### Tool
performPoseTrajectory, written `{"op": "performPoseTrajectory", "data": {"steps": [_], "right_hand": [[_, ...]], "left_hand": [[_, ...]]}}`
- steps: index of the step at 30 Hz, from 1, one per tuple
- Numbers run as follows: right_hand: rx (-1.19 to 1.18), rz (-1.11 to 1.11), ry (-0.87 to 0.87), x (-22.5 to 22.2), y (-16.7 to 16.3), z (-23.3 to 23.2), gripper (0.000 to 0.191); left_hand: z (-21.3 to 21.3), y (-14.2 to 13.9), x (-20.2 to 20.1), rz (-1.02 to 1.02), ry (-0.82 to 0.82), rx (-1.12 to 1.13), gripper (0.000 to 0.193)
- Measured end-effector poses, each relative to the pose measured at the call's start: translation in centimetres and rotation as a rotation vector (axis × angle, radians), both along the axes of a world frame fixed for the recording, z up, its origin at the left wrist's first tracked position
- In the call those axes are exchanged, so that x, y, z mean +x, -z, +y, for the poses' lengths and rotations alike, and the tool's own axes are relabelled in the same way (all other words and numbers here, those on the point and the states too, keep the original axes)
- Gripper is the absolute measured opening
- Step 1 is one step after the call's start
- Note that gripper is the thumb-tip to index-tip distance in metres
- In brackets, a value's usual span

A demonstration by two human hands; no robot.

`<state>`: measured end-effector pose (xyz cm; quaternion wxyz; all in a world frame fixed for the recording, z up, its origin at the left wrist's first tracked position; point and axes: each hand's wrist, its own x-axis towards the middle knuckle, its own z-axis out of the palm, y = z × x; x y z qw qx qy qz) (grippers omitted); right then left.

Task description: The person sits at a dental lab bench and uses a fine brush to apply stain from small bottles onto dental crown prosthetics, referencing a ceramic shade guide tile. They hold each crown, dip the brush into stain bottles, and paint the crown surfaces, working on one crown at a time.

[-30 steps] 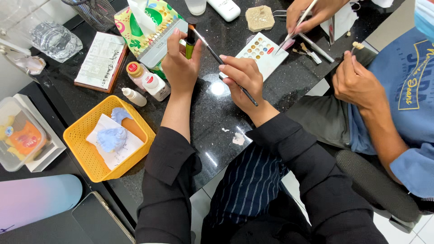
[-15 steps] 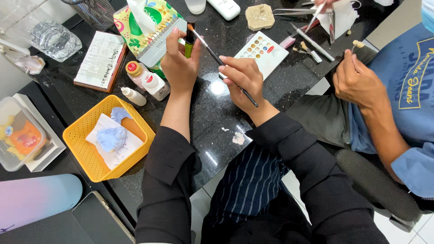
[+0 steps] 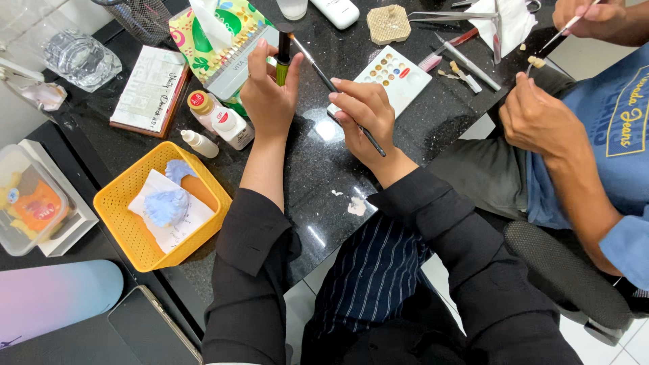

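Head view looks down on a black polished bench [image 3: 318,196] crowded with small work things. Largest on it is a yellow plastic basket [image 3: 122,223] at the near left, with pale blue plaster casts lying on paper inside; beyond it lie a printed booklet [image 3: 150,88] and a green patterned tissue box [image 3: 203,34], with two small white bottles [image 3: 220,122] between. A white colour palette [image 3: 392,71] with round wells sits just past the person's right hand [image 3: 365,118]. That hand is closed in a pen grip on a thin brush [image 3: 324,74], its bristle end reaching up toward the left hand [image 3: 270,94], which is pinched shut around a slim dark holder with a green band [image 3: 282,61], held upright above the bench. Both hands are raised, near each other but not touching. The brush looks light and stiff, best kept low on the shaft for control; the holder seems small, smooth and easily slipped, so a fingertip pinch at its middle suits it. A co-worker's hands at the far right hold a fine tool of their own.
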<state>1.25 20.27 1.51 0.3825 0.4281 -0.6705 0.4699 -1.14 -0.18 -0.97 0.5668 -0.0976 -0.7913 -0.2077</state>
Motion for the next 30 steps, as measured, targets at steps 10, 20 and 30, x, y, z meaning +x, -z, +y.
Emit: {"op": "performPoseTrajectory", "data": {"steps": [10,20,30], "right_hand": [[0.010,-0.006,0.017,0.09,-0.04,0.06,0.017],[0.013,-0.001,0.000,0.21,-0.07,0.04,0.017],[0.022,0.005,-0.035,0.16,-0.13,-0.15,0.016]], "left_hand": [[-0.01,0.26,-0.04,-0.030,0.014,0.005,0.074],[0.00,0.22,-0.02,-0.012,0.011,-0.001,0.074],[-0.09,0.22,-0.08,0.003,0.006,-0.005,0.073]]}}
